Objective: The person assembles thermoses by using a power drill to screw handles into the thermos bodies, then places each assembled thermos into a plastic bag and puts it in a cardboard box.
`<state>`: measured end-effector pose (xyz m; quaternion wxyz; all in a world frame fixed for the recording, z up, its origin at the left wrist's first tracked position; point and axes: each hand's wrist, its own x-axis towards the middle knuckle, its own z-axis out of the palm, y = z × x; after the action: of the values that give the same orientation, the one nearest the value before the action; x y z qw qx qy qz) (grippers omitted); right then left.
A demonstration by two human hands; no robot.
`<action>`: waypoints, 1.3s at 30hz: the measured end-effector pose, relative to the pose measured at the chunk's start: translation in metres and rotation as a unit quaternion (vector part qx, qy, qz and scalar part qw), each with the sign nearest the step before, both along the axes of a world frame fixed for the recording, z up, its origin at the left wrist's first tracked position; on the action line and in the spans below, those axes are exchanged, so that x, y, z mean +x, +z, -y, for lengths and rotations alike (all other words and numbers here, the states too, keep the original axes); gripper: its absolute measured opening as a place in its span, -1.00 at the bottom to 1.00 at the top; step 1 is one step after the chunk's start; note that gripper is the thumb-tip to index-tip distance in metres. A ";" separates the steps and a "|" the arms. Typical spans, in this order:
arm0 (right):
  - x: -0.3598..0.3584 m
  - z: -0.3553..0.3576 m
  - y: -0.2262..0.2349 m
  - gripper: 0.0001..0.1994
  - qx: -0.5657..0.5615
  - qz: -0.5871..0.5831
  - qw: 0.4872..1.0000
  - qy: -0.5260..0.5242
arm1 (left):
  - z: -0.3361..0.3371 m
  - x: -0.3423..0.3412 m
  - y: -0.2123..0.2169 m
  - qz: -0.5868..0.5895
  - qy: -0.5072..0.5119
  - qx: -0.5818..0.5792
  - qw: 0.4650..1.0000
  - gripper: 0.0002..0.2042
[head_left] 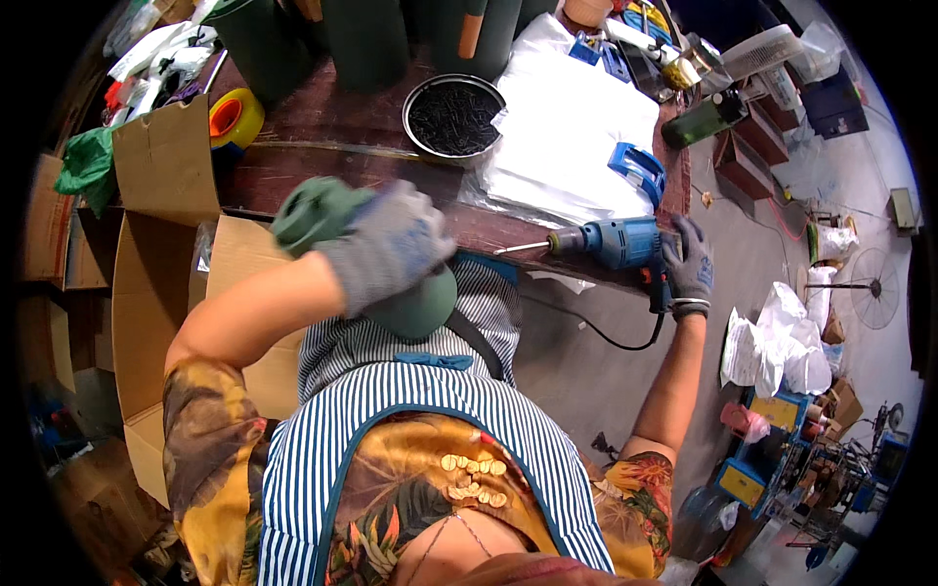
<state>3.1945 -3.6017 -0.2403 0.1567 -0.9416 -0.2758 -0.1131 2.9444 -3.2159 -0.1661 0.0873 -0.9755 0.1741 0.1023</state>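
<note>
Head view: person seated at a dark wooden workbench [322,161], wearing a striped apron [410,410] and grey work gloves. Left hand [386,249] has its fingers closed around a green cylindrical part [322,210], held against the lap; a domed green end [420,308] shows below the glove. Right hand [689,269] has its fingers wrapped around the grip of a blue electric drill [616,242], whose bit [523,248] points left toward the green part but is apart from it. Drill cord hangs below the bench edge. On the bench: 1 round metal pan of dark screws [454,117], white plastic bags [572,137], a roll of yellow tape [234,119]. Open cardboard box [161,283] stands at the left. Progress judgement: part and drill are both in hand, bit not yet engaged; any fastening looks undone.
</note>
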 end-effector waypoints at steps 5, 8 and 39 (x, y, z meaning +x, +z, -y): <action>-0.009 -0.164 0.049 -0.62 0.127 -0.051 0.984 0.113 | 0.055 0.036 -0.075 -0.006 -0.211 0.020 0.977 -0.80; 0.025 -0.217 -0.010 -0.46 -0.041 -0.108 0.989 0.097 | 0.059 0.040 -0.051 0.017 -0.255 -0.104 0.961 -0.65; -0.106 -0.258 0.066 -0.66 0.252 -0.595 0.635 0.423 | -0.143 -0.045 -0.111 0.287 0.384 -0.741 0.470 -0.72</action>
<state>3.0884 -3.3438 -0.1742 0.5487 -0.5090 -0.4519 0.4854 2.8996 -3.0727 -0.2769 -0.6715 -0.6192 -0.2421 -0.3272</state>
